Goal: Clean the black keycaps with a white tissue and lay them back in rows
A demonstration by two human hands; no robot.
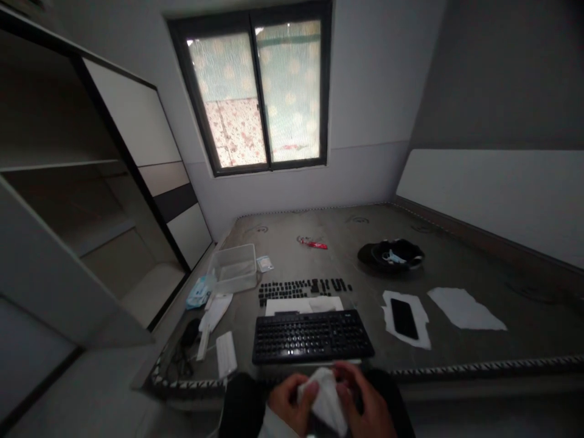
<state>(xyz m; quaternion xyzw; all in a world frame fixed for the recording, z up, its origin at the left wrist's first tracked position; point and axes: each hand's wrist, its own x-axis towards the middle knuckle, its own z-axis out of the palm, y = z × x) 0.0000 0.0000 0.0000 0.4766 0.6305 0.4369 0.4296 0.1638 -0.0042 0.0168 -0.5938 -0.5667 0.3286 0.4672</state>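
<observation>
Close to my lap, a crumpled white tissue (327,395) is pinched between my two hands. My left hand (289,401) grips its left side, thumb on top. The fingers of my right hand (362,398) close on its right side. Just beyond them lies a black keyboard (312,336), its keycaps apparently off. Behind it, small black keycaps (285,289) are laid out in rows. White paper (303,304) shows between the keyboard and the keycaps. Whether anything sits inside the tissue is hidden.
A clear plastic box (235,271), a blue packet (198,294) and a white rectangular item (225,354) are on the left of the mattress (333,261). Rightward lie a dark phone (404,319) on tissue, a white sheet (465,309) and a black cap (376,258). A red item (314,244) lies farther back.
</observation>
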